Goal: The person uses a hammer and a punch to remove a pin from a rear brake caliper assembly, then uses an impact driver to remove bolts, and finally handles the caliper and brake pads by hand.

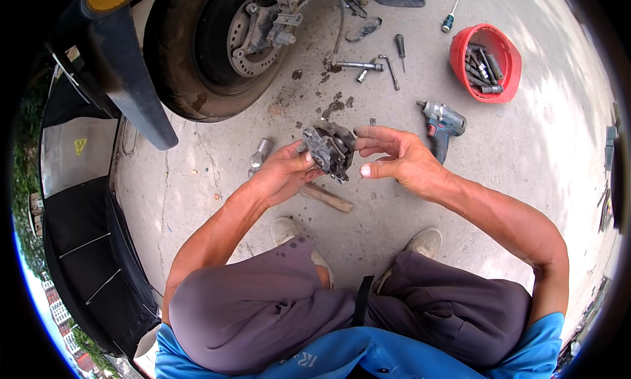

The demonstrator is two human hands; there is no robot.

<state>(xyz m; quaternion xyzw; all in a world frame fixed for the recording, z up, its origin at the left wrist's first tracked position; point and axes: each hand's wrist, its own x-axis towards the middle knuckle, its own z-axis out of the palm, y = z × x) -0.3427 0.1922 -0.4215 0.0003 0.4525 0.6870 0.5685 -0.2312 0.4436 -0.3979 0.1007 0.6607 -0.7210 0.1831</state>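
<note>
A dark, greasy brake caliper (330, 149) is held up above the concrete ground in front of me. My left hand (284, 174) grips its left side, thumb on the near face and the other fingers partly hidden behind it. At the caliper's right side is my right hand (404, 159), thumb and fingers spread apart. Its fingertips come close to the caliper; whether they touch it I cannot tell. Under my left hand lies a hammer (327, 199), its wooden handle showing to the right and its metal head to the left, the middle covered by the hand.
A wheel (197, 57) with a brake disc (244, 45) stands at the upper left, beside a dark fender (128, 63). Wrenches (358, 65) and a screwdriver (400, 45) lie beyond the caliper. To the right are an impact wrench (444, 122) and a red helmet (511, 67) holding several sockets.
</note>
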